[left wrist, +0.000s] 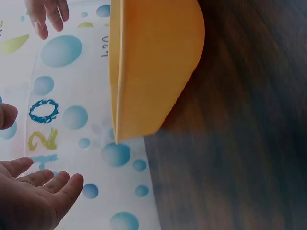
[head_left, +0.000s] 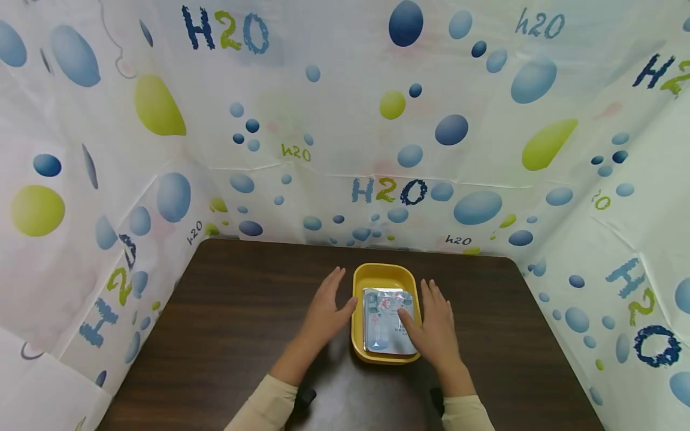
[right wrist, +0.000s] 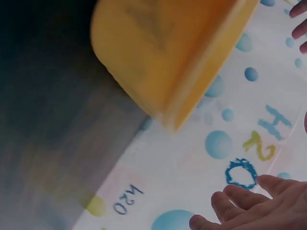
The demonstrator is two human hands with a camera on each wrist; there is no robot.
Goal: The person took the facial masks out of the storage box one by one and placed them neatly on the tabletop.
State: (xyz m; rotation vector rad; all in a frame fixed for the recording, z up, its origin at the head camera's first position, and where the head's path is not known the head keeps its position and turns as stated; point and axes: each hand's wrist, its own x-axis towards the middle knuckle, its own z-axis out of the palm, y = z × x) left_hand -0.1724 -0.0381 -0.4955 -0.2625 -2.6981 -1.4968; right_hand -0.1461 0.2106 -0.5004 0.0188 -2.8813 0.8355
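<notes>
A yellow plastic basket [head_left: 384, 269] stands on the dark wooden table. Inside lies a stack of flat, shiny packets [head_left: 385, 326], the top one light blue with pink flowers. My left hand [head_left: 325, 311] is beside the basket's left side, fingers straight and thumb near the rim. On the other side, my right hand [head_left: 433, 329] has its fingers extended, and its thumb overlaps the top packet in the head view. Both wrist views show the basket's outer wall [left wrist: 158, 62], with the left hand [left wrist: 36, 196] and the right hand [right wrist: 259, 206] spread apart from it.
The dark wooden table [head_left: 232, 335] extends to both sides of the basket. White sheeting [head_left: 334, 120] printed with blue and green drops and "H2O" lettering rises behind the table and along its left and right sides.
</notes>
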